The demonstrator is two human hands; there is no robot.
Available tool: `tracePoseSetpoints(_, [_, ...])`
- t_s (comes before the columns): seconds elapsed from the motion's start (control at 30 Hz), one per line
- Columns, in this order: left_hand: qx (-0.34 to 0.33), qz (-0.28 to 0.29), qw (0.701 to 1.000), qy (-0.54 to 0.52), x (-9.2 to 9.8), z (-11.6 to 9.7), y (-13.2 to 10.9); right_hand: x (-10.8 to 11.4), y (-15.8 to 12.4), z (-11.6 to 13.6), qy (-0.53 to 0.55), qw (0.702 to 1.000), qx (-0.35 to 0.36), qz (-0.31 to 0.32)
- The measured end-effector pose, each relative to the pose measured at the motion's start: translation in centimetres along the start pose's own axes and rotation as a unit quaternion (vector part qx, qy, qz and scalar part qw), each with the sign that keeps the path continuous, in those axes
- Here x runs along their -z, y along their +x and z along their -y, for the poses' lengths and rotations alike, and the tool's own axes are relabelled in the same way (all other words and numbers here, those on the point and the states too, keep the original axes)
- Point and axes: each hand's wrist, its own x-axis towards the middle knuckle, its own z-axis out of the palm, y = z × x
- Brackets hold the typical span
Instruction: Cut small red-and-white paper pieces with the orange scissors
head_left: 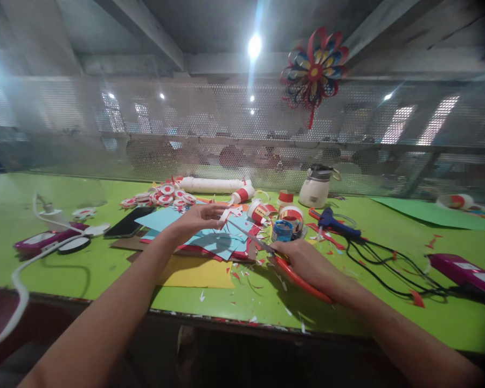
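My left hand is closed in a pinch on a small white and red piece of paper, held above the blue paper sheets. A pair of scissors with orange handles is in my right hand, its fingers wrapped round the grips. The blades point up and left, their tips close to the paper piece. Whether they touch it I cannot tell. Under the blue sheets lie red, brown and yellow sheets. Just beyond the scissors stand a blue jar and red-and-white paper cups.
Red-and-white paper discs are piled at the back left, beside a white roll. A phone lies near a white cable. On the right are a blue glue gun, black cords and a purple power strip. A white jug stands behind.
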Motion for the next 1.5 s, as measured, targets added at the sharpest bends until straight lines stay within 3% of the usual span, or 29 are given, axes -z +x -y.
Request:
tracePoseSetpoints(0.27, [-0.017, 0.001, 1.0, 0.012, 0.2, 0.2, 0.0, -0.1, 0.1, -0.2, -0.004, 1.0, -0.003, -0.008])
tracePoseSetpoints(0.47, [-0.009, -0.031, 0.999, -0.011, 0.9, 0.4, -0.1, 0.1, 0.6, -1.2, 0.051, 0.998, 0.029, 0.0])
tracePoseSetpoints(0.73, [-0.042, 0.01, 0.997, -0.059, 0.0, -0.7, -0.6, 1.3, -0.2, -0.7, 0.134, 0.989, 0.059, 0.033])
tracePoseSetpoints(0.93, [-0.069, 0.035, 0.994, -0.078, -0.2, -1.2, -0.8, 1.8, -0.8, -1.1, 0.271, 0.958, 0.059, 0.071])
tracePoseSetpoints(1.17, [-0.071, 0.054, 0.994, -0.06, -0.2, -1.4, -0.9, 3.0, -0.8, -0.3, 0.263, 0.958, 0.08, 0.079])
tracePoseSetpoints(1.5, [-0.053, 0.058, 0.995, -0.058, -0.2, -1.8, -1.1, 2.7, -0.6, -0.3, 0.246, 0.964, 0.078, 0.07])
